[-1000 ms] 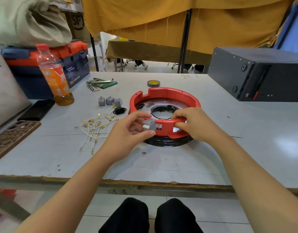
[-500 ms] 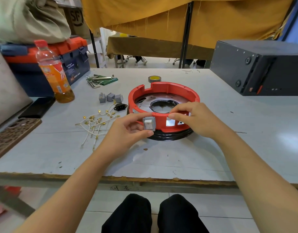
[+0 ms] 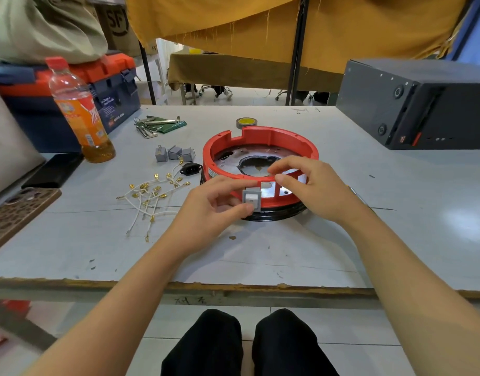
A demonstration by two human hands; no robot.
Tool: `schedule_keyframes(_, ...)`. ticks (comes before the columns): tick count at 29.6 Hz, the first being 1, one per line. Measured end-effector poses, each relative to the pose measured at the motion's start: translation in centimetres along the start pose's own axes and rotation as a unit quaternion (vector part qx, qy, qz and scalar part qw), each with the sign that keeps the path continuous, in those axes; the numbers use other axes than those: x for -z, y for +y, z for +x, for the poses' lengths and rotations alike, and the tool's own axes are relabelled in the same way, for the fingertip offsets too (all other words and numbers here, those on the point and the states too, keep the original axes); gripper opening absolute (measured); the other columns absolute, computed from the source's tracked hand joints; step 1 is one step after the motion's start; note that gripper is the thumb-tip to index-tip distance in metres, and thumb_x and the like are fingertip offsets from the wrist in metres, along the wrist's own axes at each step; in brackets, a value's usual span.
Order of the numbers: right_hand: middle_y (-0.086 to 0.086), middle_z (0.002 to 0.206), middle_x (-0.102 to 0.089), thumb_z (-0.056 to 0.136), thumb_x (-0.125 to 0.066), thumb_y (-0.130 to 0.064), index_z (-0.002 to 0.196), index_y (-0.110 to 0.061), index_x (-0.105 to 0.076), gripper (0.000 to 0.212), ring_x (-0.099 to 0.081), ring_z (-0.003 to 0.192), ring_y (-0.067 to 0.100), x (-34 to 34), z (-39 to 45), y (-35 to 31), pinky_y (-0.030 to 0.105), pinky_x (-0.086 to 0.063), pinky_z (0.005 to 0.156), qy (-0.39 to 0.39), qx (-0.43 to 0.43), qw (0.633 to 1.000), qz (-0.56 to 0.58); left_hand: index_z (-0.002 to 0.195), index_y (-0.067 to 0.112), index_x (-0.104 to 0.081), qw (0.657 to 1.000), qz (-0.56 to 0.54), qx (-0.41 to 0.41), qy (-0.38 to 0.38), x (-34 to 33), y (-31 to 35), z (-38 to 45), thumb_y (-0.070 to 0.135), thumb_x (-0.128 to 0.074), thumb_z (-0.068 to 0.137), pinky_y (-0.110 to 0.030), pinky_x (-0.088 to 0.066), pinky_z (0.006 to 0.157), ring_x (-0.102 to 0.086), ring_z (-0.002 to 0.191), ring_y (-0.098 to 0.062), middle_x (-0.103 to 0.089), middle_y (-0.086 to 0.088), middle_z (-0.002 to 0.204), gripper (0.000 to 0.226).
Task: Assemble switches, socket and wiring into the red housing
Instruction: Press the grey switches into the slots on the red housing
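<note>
Head view shows the left hand [image 3: 214,207] pinching a grey switch [image 3: 251,198] against the red housing [image 3: 260,169] near wall, seemingly at a cutout, while the right hand [image 3: 312,188] hovers just right, fingers loosely curled.

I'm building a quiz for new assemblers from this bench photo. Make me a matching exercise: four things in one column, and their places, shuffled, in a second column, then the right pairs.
Things:
1. grey switch
2. black socket
3. tape roll
4. wires

Places:
A. on the table behind the red housing
B. pinched in the left hand at the housing's near wall
C. spread on the table left of the housing, nearer than the socket
D. lying just left of the housing, in front of three loose switches

Pairs: 1-B, 2-D, 3-A, 4-C
</note>
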State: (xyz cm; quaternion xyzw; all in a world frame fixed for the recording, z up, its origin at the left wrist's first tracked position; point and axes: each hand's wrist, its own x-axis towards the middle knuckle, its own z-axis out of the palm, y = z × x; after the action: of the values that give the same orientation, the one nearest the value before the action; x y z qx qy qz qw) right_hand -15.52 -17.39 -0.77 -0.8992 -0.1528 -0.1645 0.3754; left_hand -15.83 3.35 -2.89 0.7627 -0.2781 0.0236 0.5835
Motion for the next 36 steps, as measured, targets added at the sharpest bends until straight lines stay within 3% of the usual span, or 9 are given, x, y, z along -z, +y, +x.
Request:
schedule_keyframes(3,-0.028,0.096,-0.057,0.087,-0.058,-0.01,0.101,-0.027,-0.066,0.024,-0.048,0.095,-0.013,0.3,-0.6,0.2,-0.001,-0.031,0.082,0.025,0.001,1.0,-0.005,0.108,0.033,-0.066,0.999,0.03,-0.02,0.011,-1.1,0.0,0.2,0.006,-0.072,0.079,-0.028,-0.056,0.079,-0.065,0.081,-0.015,-0.063,-0.001,0.099,0.04)
schedule_keyframes(7,-0.031,0.099,-0.052,0.084,-0.062,-0.009,0.109,-0.025,-0.063,0.03,-0.043,0.098,-0.021,0.8,-1.2,0.1,0.023,-0.024,0.106,-0.038,0.02,0.999,-0.007,0.102,0.021,-0.065,0.998,0.016,0.009,0.052,-2.5,-0.1,0.4,0.003,-0.074,0.076,-0.031,-0.058,0.074,-0.068,0.074,-0.015,-0.066,0.005,0.089,0.033)
schedule_keyframes(9,-0.032,0.099,-0.049,0.082,-0.065,-0.011,0.113,-0.025,-0.061,0.034,-0.041,0.096,-0.022,0.9,-1.2,0.2,0.019,-0.027,0.101,-0.053,0.023,0.998,-0.009,0.099,0.018,-0.065,0.997,0.025,0.011,0.073,-2.8,-0.1,0.5,0.005,-0.075,0.075,-0.029,-0.058,0.073,-0.068,0.074,-0.016,-0.068,0.0,0.089,0.029)
schedule_keyframes(12,-0.028,0.101,-0.049,0.079,-0.071,-0.018,0.114,-0.027,-0.058,0.038,-0.043,0.1,-0.004,0.6,-1.2,-0.1,0.012,-0.032,0.088,-0.052,0.026,0.998,-0.015,0.099,0.019,-0.067,0.995,0.042,-0.003,0.092,-2.9,0.1,0.5,0.007,-0.076,0.074,-0.023,-0.057,0.071,-0.068,0.072,-0.014,-0.068,0.003,0.087,0.029)
schedule_keyframes(15,-0.021,0.1,-0.054,0.079,-0.073,-0.027,0.107,-0.026,-0.057,0.032,-0.047,0.101,0.011,0.0,-1.4,-0.3,0.022,-0.038,0.086,-0.036,0.039,0.998,-0.016,0.102,0.016,-0.069,0.993,0.052,-0.01,0.103,-2.9,0.2,0.4,0.008,-0.076,0.075,-0.019,-0.055,0.07,-0.068,0.073,-0.012,-0.067,0.001,0.087,0.029)
schedule_keyframes(18,-0.015,0.1,-0.058,0.08,-0.071,-0.032,0.101,-0.025,-0.059,0.025,-0.047,0.102,0.015,-0.4,-1.5,-0.3,0.029,-0.039,0.088,-0.024,0.041,0.999,-0.022,0.101,0.014,-0.068,0.991,0.063,-0.008,0.117,-2.8,0.2,0.4,0.009,-0.076,0.075,-0.022,-0.056,0.07,-0.068,0.072,-0.014,-0.067,-0.002,0.083,0.028)
schedule_keyframes(25,-0.017,0.1,-0.058,0.081,-0.071,-0.026,0.098,-0.021,-0.062,0.02,-0.042,0.094,-0.004,-0.9,-1.6,-0.1,0.028,-0.03,0.099,0.002,0.075,0.997,-0.029,0.099,0.006,-0.069,0.971,0.182,-0.094,0.12,-2.9,0.0,0.3,0.006,-0.073,0.078,-0.033,-0.056,0.07,-0.066,0.075,-0.016,-0.068,-0.005,0.084,0.022)
schedule_keyframes(28,-0.01,0.103,-0.062,0.08,-0.071,-0.021,0.098,-0.018,-0.065,0.019,-0.043,0.097,-0.001,-1.0,-1.6,-0.1,0.031,-0.031,0.102,0.018,0.087,0.996,-0.024,0.097,0.004,-0.068,0.963,0.209,-0.119,0.123,-2.8,-0.1,0.3,0.007,-0.073,0.078,-0.03,-0.055,0.069,-0.065,0.076,-0.014,-0.068,-0.005,0.086,0.019)
schedule_keyframes(36,-0.019,0.104,-0.058,0.081,-0.071,-0.024,0.098,-0.025,-0.067,0.018,-0.043,0.103,-0.009,-1.9,-1.2,-0.1,0.025,-0.021,0.107,0.027,0.098,0.995,-0.025,0.089,0.007,-0.068,0.957,0.225,-0.135,0.121,-1.8,-0.4,0.2,0.007,-0.074,0.077,-0.02,-0.053,0.067,-0.062,0.073,-0.008,-0.067,-0.001,0.081,0.013)
